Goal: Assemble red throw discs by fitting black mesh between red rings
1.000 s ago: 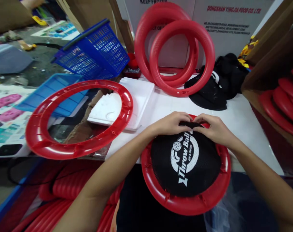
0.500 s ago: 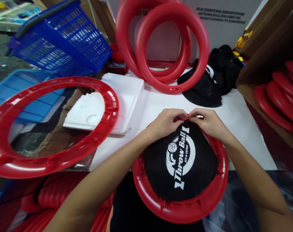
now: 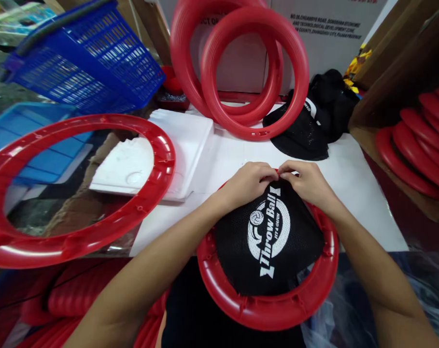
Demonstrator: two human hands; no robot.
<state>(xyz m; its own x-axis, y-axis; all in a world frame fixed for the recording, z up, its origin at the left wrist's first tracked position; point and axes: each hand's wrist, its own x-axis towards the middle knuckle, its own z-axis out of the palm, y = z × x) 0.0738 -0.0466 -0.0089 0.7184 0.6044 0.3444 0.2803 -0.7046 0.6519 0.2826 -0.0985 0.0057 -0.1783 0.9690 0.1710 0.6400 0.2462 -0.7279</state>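
Note:
A red plastic ring (image 3: 268, 311) leans on the near table edge in front of my body. Across its opening lies a black mesh cloth (image 3: 299, 261) printed in white with "Throw Ball". My left hand (image 3: 251, 180) pinches the cloth's edge at the ring's far rim, thumb against fingers. Right beside it, my right hand (image 3: 306, 180) is closed on the same edge, the fingertips of both hands nearly touching. The cloth is pulled toward the far side, and a gap shows between it and the ring at the lower right.
Another red ring (image 3: 157, 193) lies at left, over white foam (image 3: 185, 140). Two red rings (image 3: 254, 130) lean against a printed carton (image 3: 324, 53). Black cloths (image 3: 299, 137) lie behind. A blue basket (image 3: 85, 58) stands back left; red rings (image 3: 415, 154) are stacked right.
Both hands stay pinched at the far rim. The cloth has drawn up from the ring's near side, opening a gap at the lower right. The view has shifted slightly.

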